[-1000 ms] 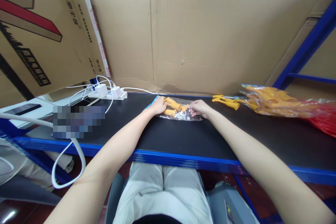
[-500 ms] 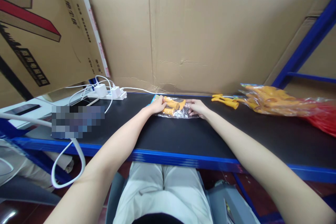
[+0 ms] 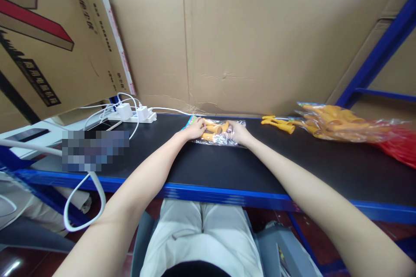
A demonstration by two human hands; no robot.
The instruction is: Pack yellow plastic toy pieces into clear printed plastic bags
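A clear plastic bag [image 3: 218, 139] with orange plastic toys [image 3: 212, 129] inside lies on the black tabletop [image 3: 227, 169] near the cardboard back wall. My left hand [image 3: 196, 129] grips the bag's left end, fingers curled over an orange piece. My right hand [image 3: 236, 132] presses on the bag's right part, fingers closed on the plastic. Both hands sit close together over the bag.
A loose orange toy [image 3: 278, 124] lies right of the bag. Further right is a pile of bagged orange toys [image 3: 338, 122] and a red bag [image 3: 401, 147]. A white power strip [image 3: 133, 115] with cables sits at the left. Cardboard [image 3: 260, 43] walls the back.
My right hand has slid left along the bag toward my left hand, and the bag has been pushed a little farther back and bunched shorter.
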